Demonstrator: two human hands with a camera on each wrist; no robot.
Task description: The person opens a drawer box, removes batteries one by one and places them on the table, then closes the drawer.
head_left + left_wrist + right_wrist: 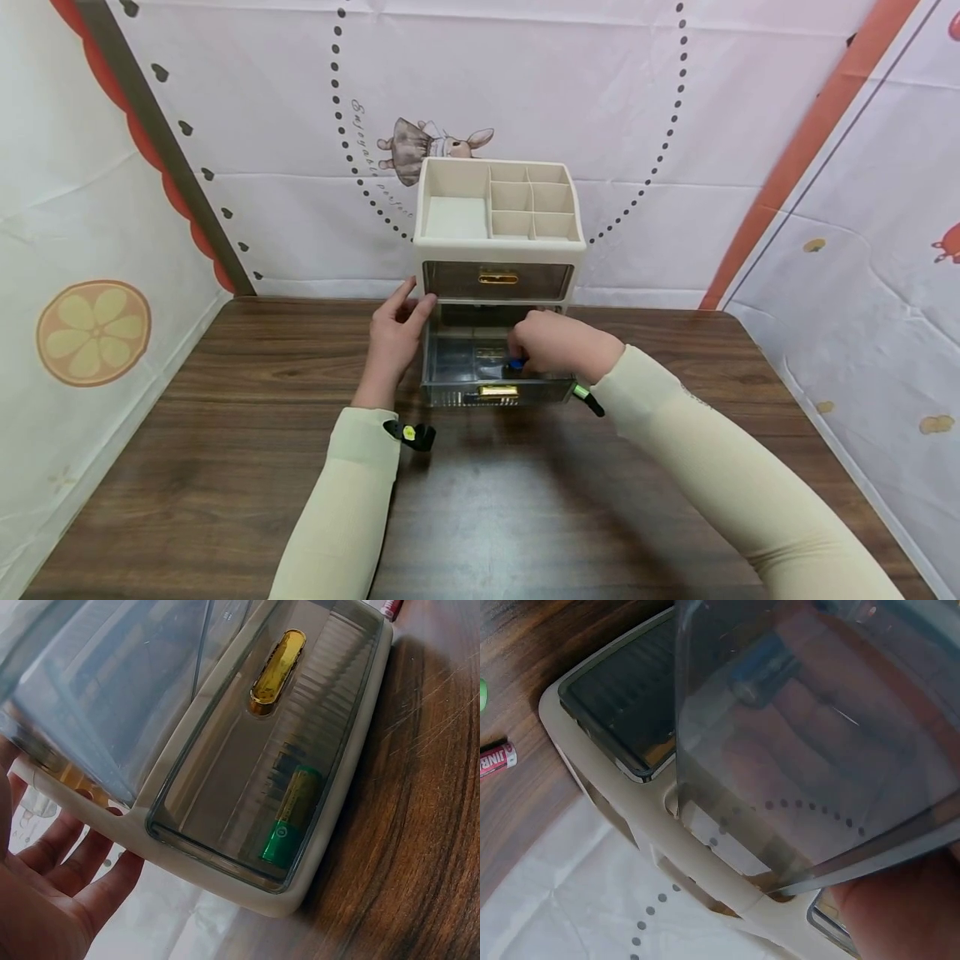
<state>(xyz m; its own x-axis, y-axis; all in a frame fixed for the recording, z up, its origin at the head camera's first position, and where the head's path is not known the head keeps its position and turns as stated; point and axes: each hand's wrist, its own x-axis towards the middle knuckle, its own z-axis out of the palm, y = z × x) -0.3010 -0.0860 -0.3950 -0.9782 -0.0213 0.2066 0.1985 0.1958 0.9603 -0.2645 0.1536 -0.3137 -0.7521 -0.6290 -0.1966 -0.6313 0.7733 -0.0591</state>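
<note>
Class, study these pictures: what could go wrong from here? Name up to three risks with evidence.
1. The small blue cylinder in the right hand might slip and roll inside the pulled-out clear plastic drawer.
2. Pressing on that drawer might tip the cream plastic organizer forward, though the left hand touches its side.
3. A stray movement might knock the red cylindrical battery lying beside the organizer, sending it rolling across the brown wood-grain table.

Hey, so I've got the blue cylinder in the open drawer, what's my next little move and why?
I'd probably loosen your right grip and leave the blue cylinder on the floor of the open drawer: that grip reaches down inside, pinching the cylinder, while your left grip touches the side of the organizer, which may help steady it.
</note>
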